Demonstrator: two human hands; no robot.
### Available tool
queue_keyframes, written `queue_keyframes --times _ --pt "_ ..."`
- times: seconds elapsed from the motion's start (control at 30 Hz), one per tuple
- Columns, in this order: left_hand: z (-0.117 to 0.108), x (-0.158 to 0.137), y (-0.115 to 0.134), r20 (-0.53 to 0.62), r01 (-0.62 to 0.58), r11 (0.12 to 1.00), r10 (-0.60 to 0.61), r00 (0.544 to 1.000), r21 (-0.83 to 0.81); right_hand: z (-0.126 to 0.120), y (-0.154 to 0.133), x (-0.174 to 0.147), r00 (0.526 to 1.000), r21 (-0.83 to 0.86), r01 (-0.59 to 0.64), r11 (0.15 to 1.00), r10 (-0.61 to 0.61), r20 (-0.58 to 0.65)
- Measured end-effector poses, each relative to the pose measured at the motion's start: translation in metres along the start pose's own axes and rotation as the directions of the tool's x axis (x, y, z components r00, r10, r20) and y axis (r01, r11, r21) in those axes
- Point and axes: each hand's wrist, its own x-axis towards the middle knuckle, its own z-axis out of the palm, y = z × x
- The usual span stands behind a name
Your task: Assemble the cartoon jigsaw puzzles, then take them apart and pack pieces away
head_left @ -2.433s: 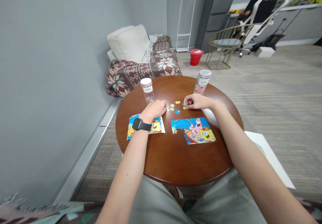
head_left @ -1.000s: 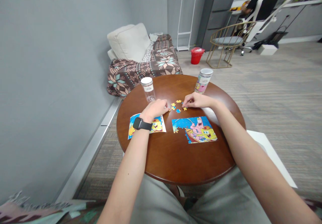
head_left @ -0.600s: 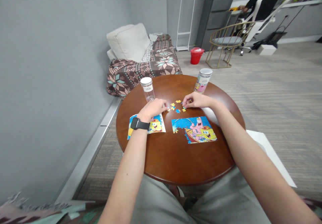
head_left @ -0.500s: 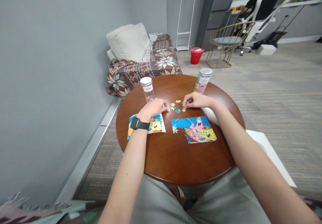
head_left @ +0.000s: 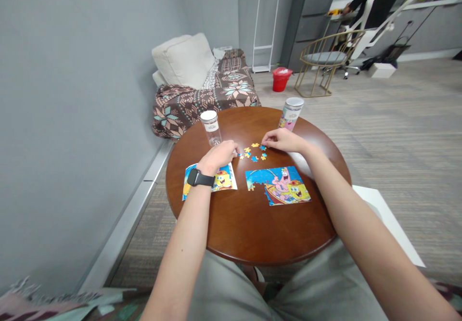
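My left hand, with a black watch on its wrist, rests over the table with fingers curled beside a small loose puzzle piece. What its fingertips hold is hidden. My right hand has its fingers bent together, their tips at a blue puzzle piece. Several more yellow and blue pieces lie between the hands. Nearer to me is a partly assembled cartoon jigsaw puzzle, with a gap at its lower left. A printed reference picture lies partly under my left hand and wrist.
On the round wooden table stand a clear jar behind my left hand and a labelled jar behind my right. Beyond are a covered sofa, a red bin and a wire chair. Another person's arm shows farther back.
My right hand has moved slightly away from me and left, uncovering a yellow-and-blue piece; its fingertips are now at the blue piece. My left hand has barely shifted.
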Motion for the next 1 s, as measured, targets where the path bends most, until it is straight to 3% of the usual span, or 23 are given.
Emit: queue_keyframes --times 0.5,1.0 --pt "-0.01 -0.005 0.013 0.035 -0.041 0.999 0.041 0.999 -0.011 0.0 0.0 0.0 1.0 -0.007 -0.017 1.0 0.017 0.014" --pt "-0.008 -0.002 0.005 0.048 0.015 0.997 -0.012 0.999 -0.078 0.001 0.001 0.0 0.999 -0.014 -0.025 1.0 0.025 0.02"
